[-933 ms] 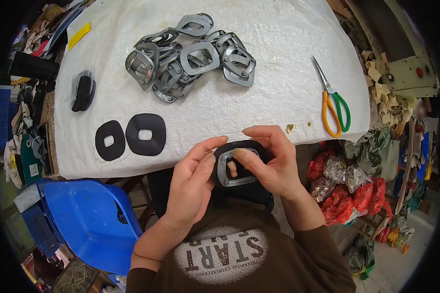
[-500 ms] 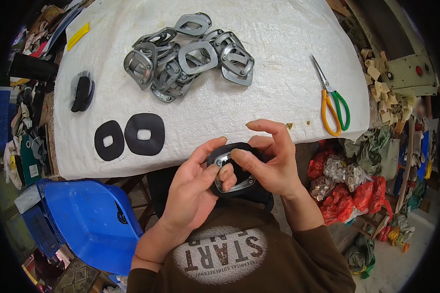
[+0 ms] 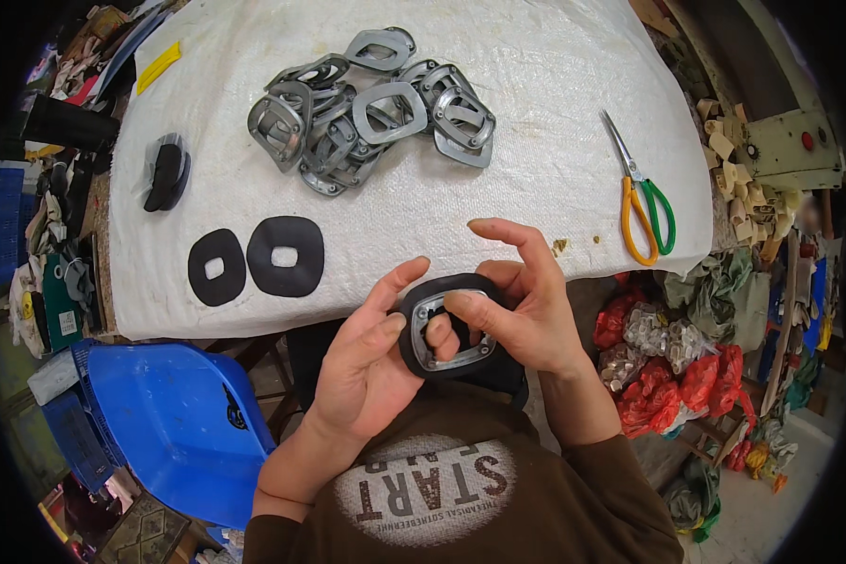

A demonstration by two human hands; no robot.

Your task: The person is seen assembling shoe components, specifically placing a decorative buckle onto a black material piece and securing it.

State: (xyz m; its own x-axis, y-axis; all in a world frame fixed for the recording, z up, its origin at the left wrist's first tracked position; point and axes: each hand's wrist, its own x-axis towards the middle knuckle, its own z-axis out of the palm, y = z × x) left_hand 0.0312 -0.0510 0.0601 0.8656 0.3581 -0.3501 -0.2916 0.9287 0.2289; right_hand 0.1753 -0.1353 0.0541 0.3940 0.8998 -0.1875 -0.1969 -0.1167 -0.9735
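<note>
A grey metal frame (image 3: pixel 420 331) with a black padded rim (image 3: pixel 408 350) is up in front of my chest, beyond the table's near edge. My right hand (image 3: pixel 526 305) grips its right side, thumb pressed on the front and index finger raised off it. Behind the frame lie the bent fingers of my left hand (image 3: pixel 362 362), their tips showing through the central opening. Its thumb and index finger stand apart from the rim at the left. Two black pads with central holes, a smaller one (image 3: pixel 204 279) and a larger one (image 3: pixel 303 273), lie flat on the table to the left.
On the white-covered table (image 3: pixel 536 122) rests a pile of grey metal frames (image 3: pixel 367 143). Scissors (image 3: pixel 641 211) with yellow and green handles lie at the right. A black piece in clear plastic (image 3: pixel 167 176) sits far left. Below stand a blue tub (image 3: pixel 160 404) and red bags (image 3: pixel 644 406).
My left thumb has lifted off the frame's front and moved away from it. The right hand keeps its grip. The whole view has shifted slightly.
</note>
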